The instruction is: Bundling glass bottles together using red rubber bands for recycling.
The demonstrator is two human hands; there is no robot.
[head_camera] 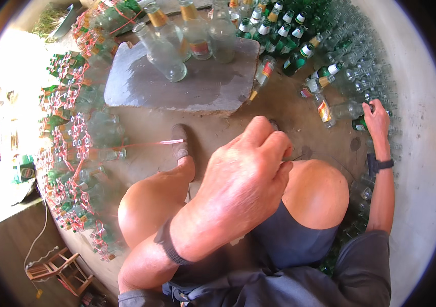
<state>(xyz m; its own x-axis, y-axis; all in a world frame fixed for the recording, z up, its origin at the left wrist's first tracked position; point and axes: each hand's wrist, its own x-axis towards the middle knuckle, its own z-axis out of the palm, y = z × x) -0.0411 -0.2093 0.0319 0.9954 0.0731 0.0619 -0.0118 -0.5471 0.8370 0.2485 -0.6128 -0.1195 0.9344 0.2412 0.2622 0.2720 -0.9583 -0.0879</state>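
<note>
My left hand (246, 180) is raised in front of my knees with its fingers curled closed. No object shows in it, though its palm faces away. Far to the right, my right hand (378, 119) grips a bottle among the glass bottles by the wall, its fingers covering the part it holds. Just beside it are a green bottle (359, 124) and a clear bottle (346, 110) lying tilted; which one is held is partly hidden. A clear bottle with an orange label (323, 110) lies close by on the floor.
Several clear bottles (200, 44) stand on a stone slab (206, 88), one clear bottle (164, 57) leaning. Green bottles (279, 38) crowd the back right. Bundles tied with red string (79, 134) line the left; a loose string (145, 145) crosses my shoe. A wooden stool (62, 268) lies lower left.
</note>
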